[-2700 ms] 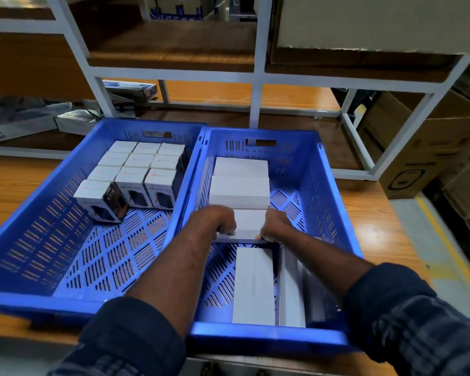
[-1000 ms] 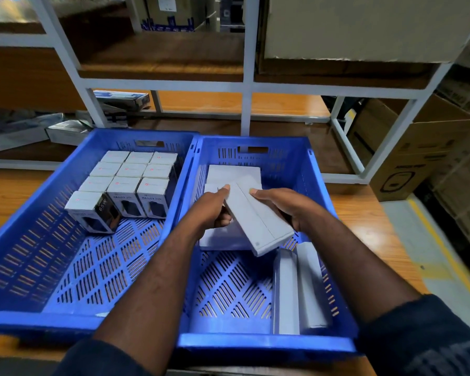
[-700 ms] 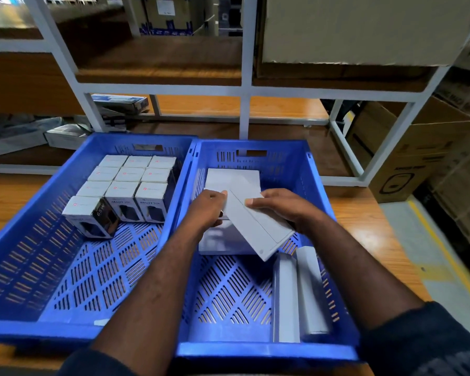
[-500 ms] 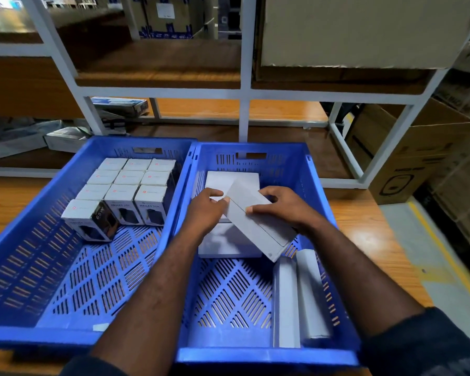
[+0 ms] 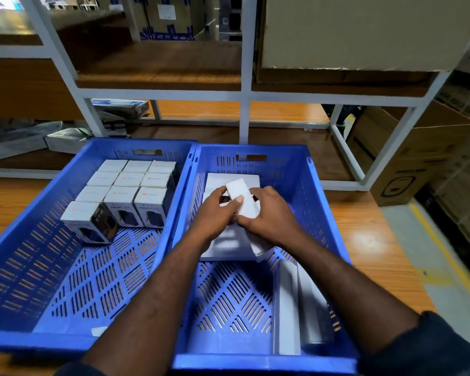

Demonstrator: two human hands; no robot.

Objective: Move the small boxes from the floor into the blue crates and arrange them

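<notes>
Two blue crates sit side by side on a wooden table. The left crate (image 5: 25, 267) holds several small printed white boxes (image 5: 128, 191) packed in its far right corner. In the right crate (image 5: 315, 191), flat white boxes (image 5: 223, 245) lie stacked at the far left. My left hand (image 5: 215, 210) and my right hand (image 5: 266, 215) both grip one long white box (image 5: 242, 199), tilted on edge above that stack. Two more long white boxes (image 5: 296, 308) stand on edge along the crate's right wall.
A white metal shelf frame (image 5: 244, 93) with wooden boards rises just behind the crates. Brown cartons (image 5: 418, 147) stand on the floor at the right, beside a yellow floor line (image 5: 445, 256). Loose packages (image 5: 65, 139) lie on the low shelf at the back left.
Both hands lifted a long white box from the crate's floor, carried it over the far stack and turned it from flat and diagonal onto its edge.
</notes>
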